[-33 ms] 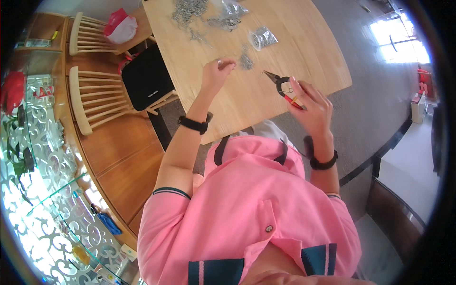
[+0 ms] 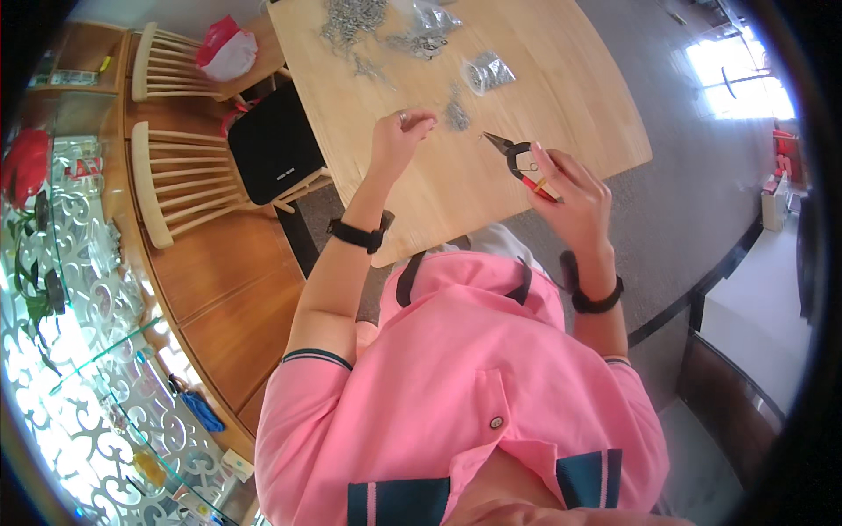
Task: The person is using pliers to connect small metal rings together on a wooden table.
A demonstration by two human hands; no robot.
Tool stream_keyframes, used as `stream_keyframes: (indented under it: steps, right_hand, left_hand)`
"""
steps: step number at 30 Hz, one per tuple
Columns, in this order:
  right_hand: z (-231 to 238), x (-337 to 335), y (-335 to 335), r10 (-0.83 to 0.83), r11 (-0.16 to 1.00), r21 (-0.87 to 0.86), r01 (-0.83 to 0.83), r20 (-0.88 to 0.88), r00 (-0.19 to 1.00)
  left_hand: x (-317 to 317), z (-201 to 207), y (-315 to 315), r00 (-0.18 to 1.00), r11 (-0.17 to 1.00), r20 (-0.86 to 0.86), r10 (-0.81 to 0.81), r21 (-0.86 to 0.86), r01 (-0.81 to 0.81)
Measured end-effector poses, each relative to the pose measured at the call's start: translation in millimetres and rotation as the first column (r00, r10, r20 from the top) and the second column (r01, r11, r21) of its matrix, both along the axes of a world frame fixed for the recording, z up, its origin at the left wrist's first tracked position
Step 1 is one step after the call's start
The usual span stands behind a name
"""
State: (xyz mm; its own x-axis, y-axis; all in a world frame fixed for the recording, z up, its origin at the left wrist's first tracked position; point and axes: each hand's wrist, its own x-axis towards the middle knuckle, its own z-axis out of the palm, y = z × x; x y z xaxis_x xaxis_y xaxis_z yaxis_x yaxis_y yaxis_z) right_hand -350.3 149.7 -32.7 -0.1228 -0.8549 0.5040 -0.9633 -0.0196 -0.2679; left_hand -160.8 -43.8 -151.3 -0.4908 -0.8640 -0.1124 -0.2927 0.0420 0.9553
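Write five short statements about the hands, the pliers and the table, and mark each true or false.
1. The right hand holds a pair of pliers. True.
2. The pliers point toward the person's chest. False: their tip points away, toward the left hand and the small heap of metal pieces on the wooden table.
3. The left hand lies flat on the table. False: it is raised, with its fingers pinched together on something small and shiny.
4. Each wrist wears a black band. True.
5. The clear bag of metal pieces is in the left hand. False: it lies on the table, beyond both hands.
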Motion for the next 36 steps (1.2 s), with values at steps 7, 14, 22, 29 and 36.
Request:
stream_keyframes:
  steps: [7,14,22,29,36]
  right_hand:
    - [-8.5,10.0,-25.0,0.073,0.996,0.036,-0.076,0.067,0.995]
    - [-19.4,3.2,-27.0,0.092,0.993,0.073,-0.098,0.080,0.993]
    - [-25.0,-4.4,-24.3,0.077,0.989,0.117,-0.087,0.089,0.993]
    - [-24.8,0.4,-29.5,0.121,0.951,0.256,-0.174,0.208,0.971]
    - [-10.1,22.4,-40.8,0.082,0.922,0.311,-0.233,0.430,0.899]
  left_hand:
    - [0.1,-13.2,1.6,0.998,0.999,-0.058,0.014,0.030,-0.013]
    - [-7.5,-93.3,-2.5,0.937,0.967,0.349,0.026,-0.247,0.065]
    - [3.9,-75.1,-3.0,0.948,0.985,0.319,-0.007,-0.161,0.061]
    - [11.4,16.4,9.5,0.966,0.979,-0.248,0.080,0.200,-0.029]
    - [19.3,91.8,29.3,0.888,0.955,-0.394,0.239,0.262,-0.140]
